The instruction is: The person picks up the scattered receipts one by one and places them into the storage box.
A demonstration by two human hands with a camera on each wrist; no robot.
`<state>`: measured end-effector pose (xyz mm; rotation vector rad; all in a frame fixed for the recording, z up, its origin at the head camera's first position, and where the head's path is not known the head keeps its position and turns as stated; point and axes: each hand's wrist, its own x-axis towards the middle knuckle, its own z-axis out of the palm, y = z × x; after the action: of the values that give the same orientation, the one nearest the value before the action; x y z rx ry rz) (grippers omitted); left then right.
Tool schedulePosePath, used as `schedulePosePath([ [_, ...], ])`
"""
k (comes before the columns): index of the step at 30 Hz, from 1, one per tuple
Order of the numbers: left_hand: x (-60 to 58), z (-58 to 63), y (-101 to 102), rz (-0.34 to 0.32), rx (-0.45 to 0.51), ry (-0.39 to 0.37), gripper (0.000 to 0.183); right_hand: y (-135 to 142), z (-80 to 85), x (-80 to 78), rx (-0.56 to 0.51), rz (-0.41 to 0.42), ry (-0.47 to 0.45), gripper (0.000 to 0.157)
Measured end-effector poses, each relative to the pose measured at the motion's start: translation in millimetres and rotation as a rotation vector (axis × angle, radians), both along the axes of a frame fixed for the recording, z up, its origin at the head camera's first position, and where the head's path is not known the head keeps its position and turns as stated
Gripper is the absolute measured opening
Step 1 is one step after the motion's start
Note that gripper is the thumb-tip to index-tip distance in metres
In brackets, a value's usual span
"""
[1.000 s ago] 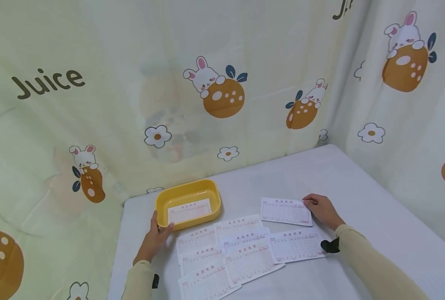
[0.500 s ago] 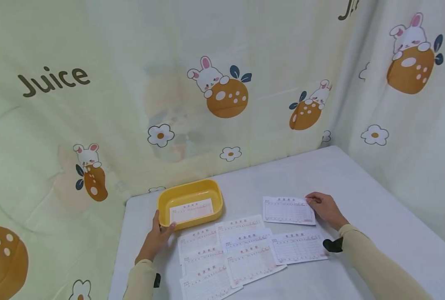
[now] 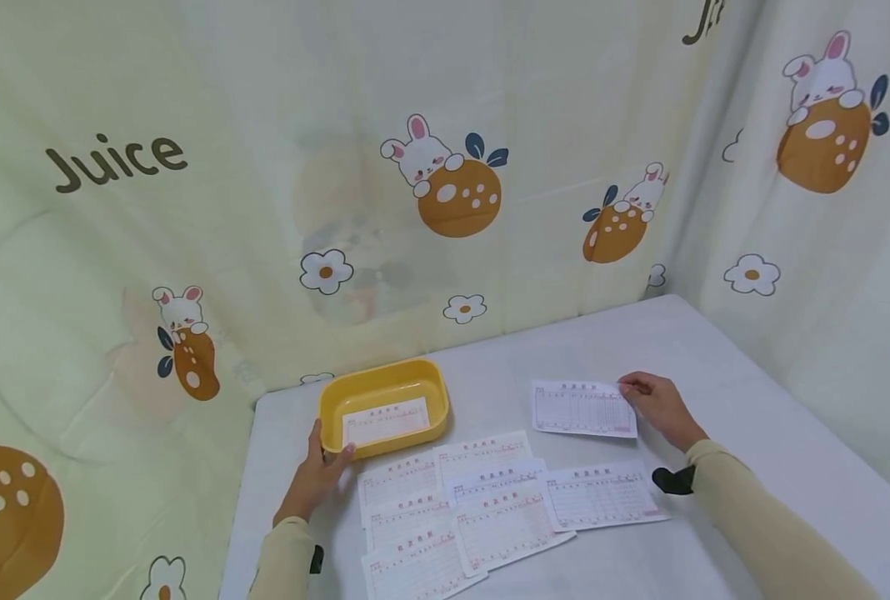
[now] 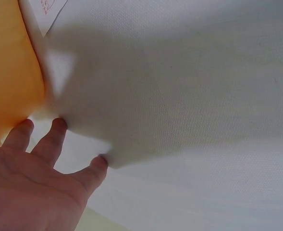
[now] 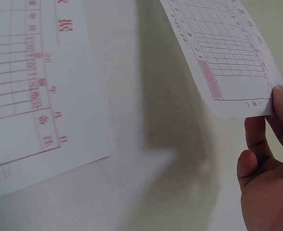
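In the head view, my right hand [image 3: 664, 410] pinches the upper right corner of a white printed receipt slip [image 3: 584, 410]. The right wrist view shows the same slip [image 5: 223, 53] raised off the cloth, thumb on its printed face and fingers behind. My left hand [image 3: 316, 477] holds the near left corner of a yellow tray [image 3: 433, 429], thumb at the front side and fingers along the left. Loosely spread fingers [image 4: 52, 144] show beside the tray in the left wrist view. Inside the tray lies another receipt slip [image 3: 385, 422].
Several overlapping receipt slips [image 3: 501, 521] lie on the white-covered table [image 3: 565, 342] in front of the tray. One slip [image 3: 602, 497] at their right end lies below my right hand. A printed curtain [image 3: 265, 208] hangs behind the table and along its right side.
My right hand has lifted the receipt slip up and slightly away from the slip below it. The left hand keeps its place at the tray. The whole head view has shifted slightly.
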<state>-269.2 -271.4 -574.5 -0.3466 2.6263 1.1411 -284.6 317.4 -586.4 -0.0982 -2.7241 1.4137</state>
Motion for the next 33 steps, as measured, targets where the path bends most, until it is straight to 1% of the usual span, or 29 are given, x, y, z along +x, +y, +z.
schedulePosePath([
  [7, 1.6, 0.4, -2.6, 0.008, -0.009, -0.005, 0.109, -7.2, 9.7, -7.5, -0.012, 0.011, 0.001, 0.03],
  [12, 2.9, 4.4, -2.5, 0.01, -0.004, -0.001, 0.106, -14.8, 16.9, -13.0, -0.025, 0.024, 0.013, 0.031],
  [18, 1.6, 5.4, -2.2, 0.017, 0.014, 0.001, 0.106, -30.6, 22.2, -20.0, -0.089, 0.047, 0.05, 0.029],
  [22, -1.3, 2.4, -2.0, 0.015, 0.012, 0.006, 0.108, -45.6, 23.0, -24.9, -0.111, 0.05, 0.054, 0.028],
  [25, -2.8, -0.1, -2.6, 0.025, 0.016, 0.0, 0.108, -60.3, 23.0, -28.8, -0.118, 0.051, 0.034, 0.028],
  [29, -4.4, -1.0, -2.3, 0.03, 0.021, -0.001, 0.106, -83.0, 23.7, -33.9, -0.134, 0.061, 0.008, 0.028],
  [33, -5.4, -1.0, -1.0, 0.033, 0.033, 0.003, 0.104, -108.7, 27.8, -40.1, -0.169, 0.074, 0.021, 0.026],
])
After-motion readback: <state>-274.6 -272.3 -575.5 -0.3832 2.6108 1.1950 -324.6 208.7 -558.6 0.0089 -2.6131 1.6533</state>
